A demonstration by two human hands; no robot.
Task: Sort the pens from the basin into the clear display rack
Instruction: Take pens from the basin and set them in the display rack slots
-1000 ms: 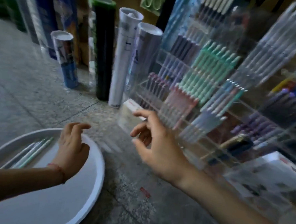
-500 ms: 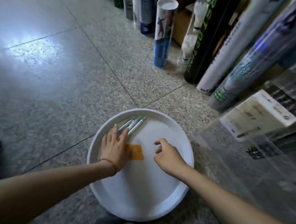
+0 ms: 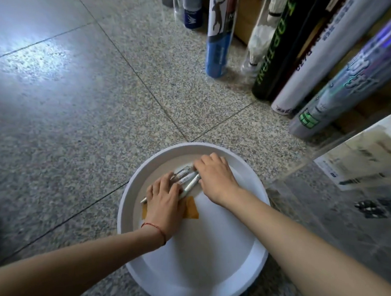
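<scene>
A: Starting left of the white basin (image 3: 127, 212), we see only speckled granite floor (image 3: 67, 118).

B: Inside the basin, toward its far side, our left hand (image 3: 164, 202) lies palm down on the near ends of the pens (image 3: 189, 181). Its fingers are nearly straight and press on them. There is a red string bracelet (image 3: 160, 231) at the wrist.

A: We count about three pale pens, side by side on the basin's bottom. One tip pokes out to the left of that hand. An orange patch (image 3: 192, 210) on the bottom shows just beside it.

B: Our right hand (image 3: 215, 178) covers the pens' far ends, knuckles up and fingers curled round them.

A: Beyond the basin, shuttlecock tubes (image 3: 218, 47) stand and lean.

B: Just right of the basin is the clear display rack (image 3: 322, 211), with a white card (image 3: 366, 161) in it.
</scene>
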